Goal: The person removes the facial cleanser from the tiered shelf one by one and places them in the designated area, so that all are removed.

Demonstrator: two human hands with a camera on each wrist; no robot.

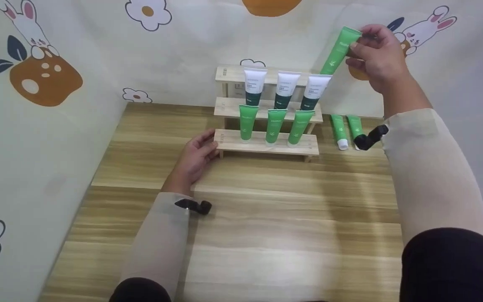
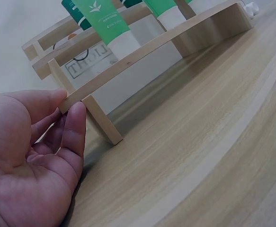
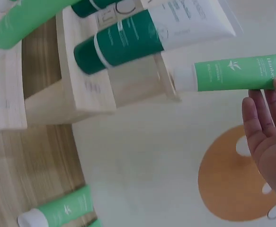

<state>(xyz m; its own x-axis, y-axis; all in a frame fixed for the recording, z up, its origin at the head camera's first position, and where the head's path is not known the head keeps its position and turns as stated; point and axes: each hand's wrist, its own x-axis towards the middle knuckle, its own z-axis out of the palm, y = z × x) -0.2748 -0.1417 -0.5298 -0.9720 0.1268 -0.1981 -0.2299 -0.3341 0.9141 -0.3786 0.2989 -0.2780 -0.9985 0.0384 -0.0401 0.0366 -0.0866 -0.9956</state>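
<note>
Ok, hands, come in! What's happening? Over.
Left hand pinching bottom shelf's corner. Right hand pinching green tube near top shelf. Rightmost white tube stands in front.

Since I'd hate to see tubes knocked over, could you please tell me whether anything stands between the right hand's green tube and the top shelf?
Nothing visible stands between the held green tube and the top shelf. The rightmost white-topped tube stands in front, on the middle shelf, not in between.

Wooden table [image 1: 275, 218] beneath tiered rack [image 1: 259, 144], two green tubes [image 1: 338, 128]
</note>
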